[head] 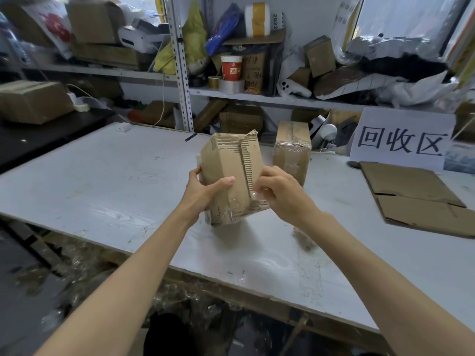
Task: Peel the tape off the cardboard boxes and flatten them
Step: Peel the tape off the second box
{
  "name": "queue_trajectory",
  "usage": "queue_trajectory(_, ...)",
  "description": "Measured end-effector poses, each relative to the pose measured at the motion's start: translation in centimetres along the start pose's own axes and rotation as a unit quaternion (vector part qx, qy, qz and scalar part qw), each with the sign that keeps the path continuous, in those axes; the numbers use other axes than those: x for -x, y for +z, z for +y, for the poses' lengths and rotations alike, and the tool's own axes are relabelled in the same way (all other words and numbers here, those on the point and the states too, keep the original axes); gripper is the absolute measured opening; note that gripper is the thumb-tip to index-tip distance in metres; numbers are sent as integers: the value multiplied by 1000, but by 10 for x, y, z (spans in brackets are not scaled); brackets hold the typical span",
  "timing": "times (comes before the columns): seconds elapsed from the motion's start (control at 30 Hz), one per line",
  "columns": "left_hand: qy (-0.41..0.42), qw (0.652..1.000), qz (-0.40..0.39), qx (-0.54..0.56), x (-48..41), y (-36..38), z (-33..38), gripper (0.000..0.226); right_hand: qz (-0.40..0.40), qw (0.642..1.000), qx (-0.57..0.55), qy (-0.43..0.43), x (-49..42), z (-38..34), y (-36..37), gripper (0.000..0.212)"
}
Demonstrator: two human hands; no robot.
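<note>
A small brown cardboard box (226,165) is held upright above the white table (102,181). Its outer paper is torn, baring the ribbed layer along the top and down the middle seam. My left hand (205,188) grips its left side, thumb across the front. My right hand (280,191) pinches a strip of clear tape (254,197) at the box's lower right edge. More clear tape clings to the bottom corner. A second taped box (291,152) stands on the table just behind, to the right.
Flattened cardboard (416,196) lies at the table's right, below a white sign (401,140) with large characters. Cluttered metal shelves (257,98) with boxes, tape rolls and a paper cup fill the back. Crumpled tape litters the floor (77,273) by the near edge.
</note>
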State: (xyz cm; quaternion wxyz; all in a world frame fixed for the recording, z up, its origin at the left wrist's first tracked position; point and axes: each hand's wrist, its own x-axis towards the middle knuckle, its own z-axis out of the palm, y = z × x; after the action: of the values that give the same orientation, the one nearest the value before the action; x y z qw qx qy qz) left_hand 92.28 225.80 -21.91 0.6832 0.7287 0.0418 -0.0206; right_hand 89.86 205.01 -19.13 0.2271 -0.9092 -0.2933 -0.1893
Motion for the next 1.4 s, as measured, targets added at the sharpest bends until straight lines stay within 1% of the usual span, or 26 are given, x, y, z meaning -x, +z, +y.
queue_trajectory(0.1,-1,1000,7,-17,-3,5,1,127,-128,990,-28,47,-3,6,-7,21)
queue_trajectory(0.13,-3,1000,8,-20,-4,6,2,126,-141,988,-38,55,-2,6,-7,21)
queue_trajectory(0.17,-6,1000,7,-24,-4,7,3,125,-124,990,-43,58,-2,6,-6,20)
queue_trajectory(0.2,-10,1000,4,-26,-5,7,5,123,-78,994,-48,65,-1,6,-6,17)
queue_trajectory(0.23,-15,1000,-3,-27,-5,8,6,120,-16,996,-54,75,0,5,-4,21)
queue_trajectory(0.27,-21,999,-8,-26,-6,8,6,116,40,994,-59,85,2,3,-3,31)
queue_trajectory(0.3,-23,999,-9,-24,-6,8,6,112,81,992,-62,77,3,2,-2,36)
queue_trajectory(0.33,-24,999,-5,-23,-7,8,5,111,98,992,-57,48,4,1,-1,31)
queue_trajectory(0.37,-26,999,1,-22,-6,8,6,114,99,994,-53,13,5,0,1,20)
queue_trajectory(0.4,-30,999,8,-21,-6,8,6,120,85,995,-57,-8,8,-1,2,11)
queue_trajectory(0.43,-35,999,16,-19,-5,8,6,124,67,995,-80,-11,10,-1,2,6)
queue_trajectory(0.47,-40,999,25,-15,-5,7,5,128,45,994,-100,-4,11,1,1,11)
queue_trajectory(0.5,-45,998,29,-10,-5,6,4,130,30,994,-107,4,12,3,0,22)
queue_trajectory(0.53,-48,998,27,-6,-4,5,4,131,20,995,-94,7,13,5,0,29)
queue_trajectory(0.57,-45,999,16,-7,-4,5,4,131,21,997,-78,6,14,6,2,29)
queue_trajectory(0.67,-29,999,-22,-34,-2,5,6,131,43,999,-31,-1,12,4,7,18)
queue_trajectory(0.77,-17,1000,-3,-25,-1,6,4,129,31,999,-43,0,12,2,11,20)
queue_trajectory(0.87,-12,999,42,-5,-1,9,2,132,-25,997,-67,-3,11,2,8,27)
queue_trajectory(0.93,-11,998,51,-20,-2,13,3,138,-79,995,-67,7,8,4,1,27)
queue_trajectory(1.0,-25,997,52,-42,-3,16,5,146,-93,993,-65,28,7,6,-4,25)
queue_trajectory(1.07,-38,994,67,-77,-4,17,8,148,-43,992,-103,65,10,3,-7,29)
queue_trajectory(1.13,-39,989,89,-111,-5,18,10,147,25,983,-153,100,15,-4,-8,41)
queue_trajectory(1.17,-41,987,97,-122,-4,20,11,147,38,978,-164,120,15,-7,-8,44)
queue_trajectory(1.27,-48,982,114,-146,-4,27,11,143,28,977,-119,175,14,-14,4,39)
queue_trajectory(1.33,-53,979,125,-155,-4,32,11,138,56,972,-107,202,13,-16,15,31)
queue_trajectory(1.4,-56,977,136,-151,-3,33,11,136,86,968,-125,198,14,-15,22,21)
